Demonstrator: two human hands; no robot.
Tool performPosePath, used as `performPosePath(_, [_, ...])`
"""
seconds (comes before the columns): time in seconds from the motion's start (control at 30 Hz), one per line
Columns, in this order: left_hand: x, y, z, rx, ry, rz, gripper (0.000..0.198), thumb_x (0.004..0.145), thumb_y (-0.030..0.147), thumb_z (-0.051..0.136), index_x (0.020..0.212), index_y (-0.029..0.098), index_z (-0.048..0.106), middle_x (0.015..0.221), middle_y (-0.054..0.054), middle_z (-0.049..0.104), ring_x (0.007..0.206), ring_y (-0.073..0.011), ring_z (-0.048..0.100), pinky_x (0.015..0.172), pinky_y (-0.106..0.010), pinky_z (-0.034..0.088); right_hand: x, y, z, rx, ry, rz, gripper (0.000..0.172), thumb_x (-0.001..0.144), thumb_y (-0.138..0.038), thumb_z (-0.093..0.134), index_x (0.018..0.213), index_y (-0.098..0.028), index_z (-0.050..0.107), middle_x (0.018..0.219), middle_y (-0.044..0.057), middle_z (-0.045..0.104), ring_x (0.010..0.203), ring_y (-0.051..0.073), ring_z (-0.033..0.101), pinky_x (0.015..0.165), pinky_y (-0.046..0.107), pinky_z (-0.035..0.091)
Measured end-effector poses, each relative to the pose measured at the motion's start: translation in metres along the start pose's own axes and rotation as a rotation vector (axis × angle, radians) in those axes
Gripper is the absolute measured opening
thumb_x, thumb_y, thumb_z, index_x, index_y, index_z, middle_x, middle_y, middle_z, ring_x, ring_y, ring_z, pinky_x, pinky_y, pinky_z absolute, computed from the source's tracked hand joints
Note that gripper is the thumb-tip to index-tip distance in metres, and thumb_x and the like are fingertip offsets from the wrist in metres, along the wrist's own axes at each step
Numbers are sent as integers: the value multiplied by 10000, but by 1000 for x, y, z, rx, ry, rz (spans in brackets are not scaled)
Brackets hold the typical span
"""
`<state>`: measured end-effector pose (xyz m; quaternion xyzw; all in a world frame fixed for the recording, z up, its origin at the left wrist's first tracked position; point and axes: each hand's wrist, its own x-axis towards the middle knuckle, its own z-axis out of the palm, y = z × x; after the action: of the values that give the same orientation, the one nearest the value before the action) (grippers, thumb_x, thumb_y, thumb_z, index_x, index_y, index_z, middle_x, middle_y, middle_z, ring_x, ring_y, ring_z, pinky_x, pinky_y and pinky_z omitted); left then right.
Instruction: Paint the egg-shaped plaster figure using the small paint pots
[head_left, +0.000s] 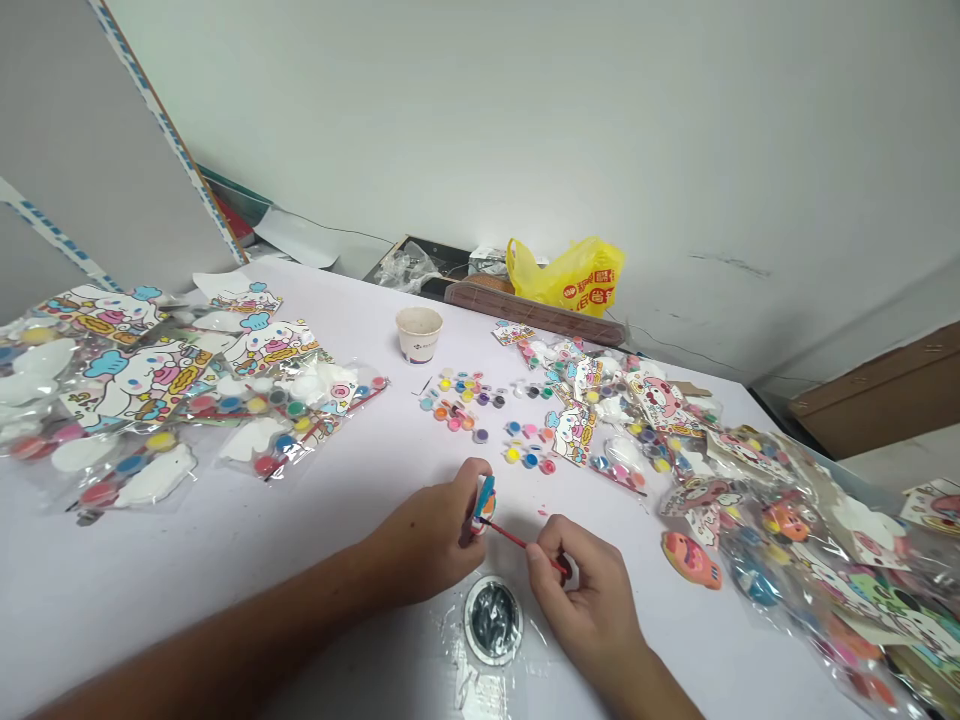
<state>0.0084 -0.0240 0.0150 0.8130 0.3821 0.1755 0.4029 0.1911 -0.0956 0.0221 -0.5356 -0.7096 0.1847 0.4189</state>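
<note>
My left hand (442, 525) pinches a small painted figurine (487, 500) on its edge above the table's near middle. Blue, orange and white show on the figurine. A thin red paintbrush (514, 538) is gripped in my right hand (589, 590), its tip touching the lower part of the figurine. Just below the hands lies a round dark disc with a pale rim (493, 620), on clear plastic. Beyond them are several small open paint pots (529, 460) in many colours.
A paper cup (418, 335) stands toward the back. Piles of clear packets with paints and white figures lie at the left (150, 400) and right (675, 430). An orange-pink painted figure (691, 559) lies at right. A yellow plastic bag (570, 275) sits behind the table.
</note>
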Motion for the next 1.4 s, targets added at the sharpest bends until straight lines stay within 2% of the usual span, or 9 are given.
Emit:
performPosePath(0.4, [1,0,0,2,-16,-35,444,774,102,532,1150,254,352,695,89,455,580,-137,490,522,-223,312,1,-3,-1,3,-7,-16,282,893,-184,499,650,-223,361,550,-63,375,469,93,380,448,201,321])
performPosePath(1.07, [1,-2,0,14,-2,-10,432,785,108,534,1145,261,350,699,95,444,583,-131,485,526,-220,320,1,-2,-3,-6,28,-19,270,889,-170,507,661,-221,370,554,-70,374,474,90,373,458,193,322])
performPosePath(1.4, [-1,-2,0,5,-3,-16,421,777,108,533,1124,267,357,689,97,437,571,-129,478,515,-217,304,0,-4,-2,10,-13,-12,274,894,-172,500,661,-221,364,559,-67,380,481,91,384,464,193,329])
